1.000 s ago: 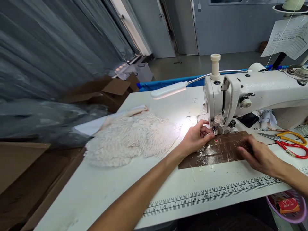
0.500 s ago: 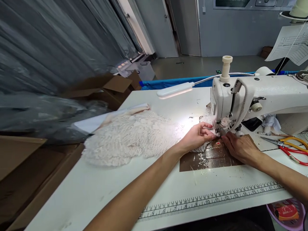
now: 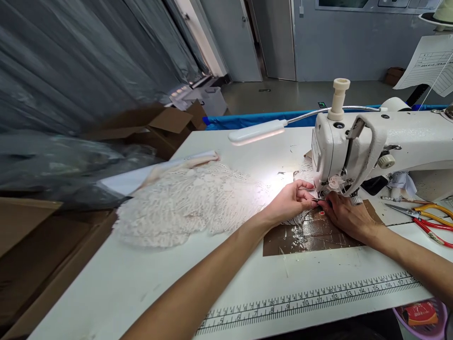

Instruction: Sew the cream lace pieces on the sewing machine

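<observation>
My left hand (image 3: 290, 202) pinches the edge of a white lace fabric (image 3: 191, 203) right in front of the needle area of a white sewing machine (image 3: 371, 141). My right hand (image 3: 345, 216) rests on the brown taped patch (image 3: 318, 233) of the table, its fingertips closed against the lace at the presser foot, touching my left fingertips. The bulk of the lace lies spread to the left on the white table (image 3: 141, 278). What exactly lies under the needle is hidden by my fingers.
A gooseneck lamp (image 3: 256, 132) shines on the work spot. Red and yellow-handled scissors (image 3: 430, 219) lie at the right. A printed ruler (image 3: 311, 300) runs along the table's front edge. Cardboard boxes (image 3: 155, 127) and plastic sheeting stand at the left. A purple basket (image 3: 423, 316) sits below right.
My right hand slid left from the brown patch's right end up to the presser foot and met my left fingertips. My left hand stayed at the lace edge.
</observation>
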Tool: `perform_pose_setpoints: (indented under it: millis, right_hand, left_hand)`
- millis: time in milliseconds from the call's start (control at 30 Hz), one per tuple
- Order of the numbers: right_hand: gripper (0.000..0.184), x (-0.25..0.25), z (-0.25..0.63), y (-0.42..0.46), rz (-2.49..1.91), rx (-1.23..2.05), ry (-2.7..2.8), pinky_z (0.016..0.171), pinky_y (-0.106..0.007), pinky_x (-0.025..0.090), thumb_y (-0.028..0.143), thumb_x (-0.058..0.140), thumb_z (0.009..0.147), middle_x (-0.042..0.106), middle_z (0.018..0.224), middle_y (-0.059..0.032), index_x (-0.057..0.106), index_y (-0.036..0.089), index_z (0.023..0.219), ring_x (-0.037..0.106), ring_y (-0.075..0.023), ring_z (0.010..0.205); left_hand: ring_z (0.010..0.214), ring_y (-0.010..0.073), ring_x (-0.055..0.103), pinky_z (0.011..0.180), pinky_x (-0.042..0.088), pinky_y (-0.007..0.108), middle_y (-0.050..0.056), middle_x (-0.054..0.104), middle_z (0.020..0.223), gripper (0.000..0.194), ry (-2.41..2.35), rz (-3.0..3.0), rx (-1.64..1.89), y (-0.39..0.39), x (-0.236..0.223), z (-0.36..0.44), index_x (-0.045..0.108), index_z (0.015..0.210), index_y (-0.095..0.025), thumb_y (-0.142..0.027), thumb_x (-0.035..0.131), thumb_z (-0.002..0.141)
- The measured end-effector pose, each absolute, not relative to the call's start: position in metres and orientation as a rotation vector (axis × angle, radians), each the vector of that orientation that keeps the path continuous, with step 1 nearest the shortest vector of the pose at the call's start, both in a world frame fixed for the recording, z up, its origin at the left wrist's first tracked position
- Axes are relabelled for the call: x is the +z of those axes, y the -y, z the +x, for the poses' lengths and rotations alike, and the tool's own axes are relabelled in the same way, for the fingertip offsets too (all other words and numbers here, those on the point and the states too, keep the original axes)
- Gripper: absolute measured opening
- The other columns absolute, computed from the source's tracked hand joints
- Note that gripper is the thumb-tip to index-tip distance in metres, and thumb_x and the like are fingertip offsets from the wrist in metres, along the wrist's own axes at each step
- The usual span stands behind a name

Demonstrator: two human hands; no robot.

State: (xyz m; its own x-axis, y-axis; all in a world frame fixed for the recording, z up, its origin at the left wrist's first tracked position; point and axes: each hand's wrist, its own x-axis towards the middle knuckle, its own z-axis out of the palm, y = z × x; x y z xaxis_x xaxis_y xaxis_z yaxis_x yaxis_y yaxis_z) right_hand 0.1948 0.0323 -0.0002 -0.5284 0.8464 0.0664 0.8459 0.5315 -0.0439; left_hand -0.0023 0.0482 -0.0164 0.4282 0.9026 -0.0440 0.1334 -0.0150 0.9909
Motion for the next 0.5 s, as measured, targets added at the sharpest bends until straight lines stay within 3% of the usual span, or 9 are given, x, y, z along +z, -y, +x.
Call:
perform_pose_setpoints:
  millis: [300, 500]
  right_hand:
    - [0.036, -0.012, 0.199, -0.034, -1.457, -0.130, 2.647, 0.055, -0.029, 0.038, 0.036, 0.033, 0.101, 0.067, 0.097, -0.0169, 0.061, 0.013, 0.104, 0.063, -0.0241, 0.075]
    - [0.045, -0.007, 0.193, -0.034, -1.465, -0.094, 2.652, 0.059, -0.031, 0.043, 0.048, 0.034, 0.101, 0.068, 0.098, -0.0175, 0.060, 0.013, 0.112, 0.063, -0.0253, 0.079]
  left_hand:
    - [0.063, 0.0100, 0.061, 0.061, 0.046, 0.024, -0.005, 0.061, 0.066, 0.033, -1.138, 1.223, 0.763, -0.041, 0.004, 0.007, 0.048, 0.096, -0.017, -0.012, 0.073, 0.075]
    - [0.065, 0.0108, 0.061, 0.061, 0.046, 0.025, -0.005, 0.061, 0.067, 0.033, -1.126, 1.262, 0.763, -0.041, 0.001, 0.006, 0.048, 0.099, -0.017, -0.013, 0.071, 0.076]
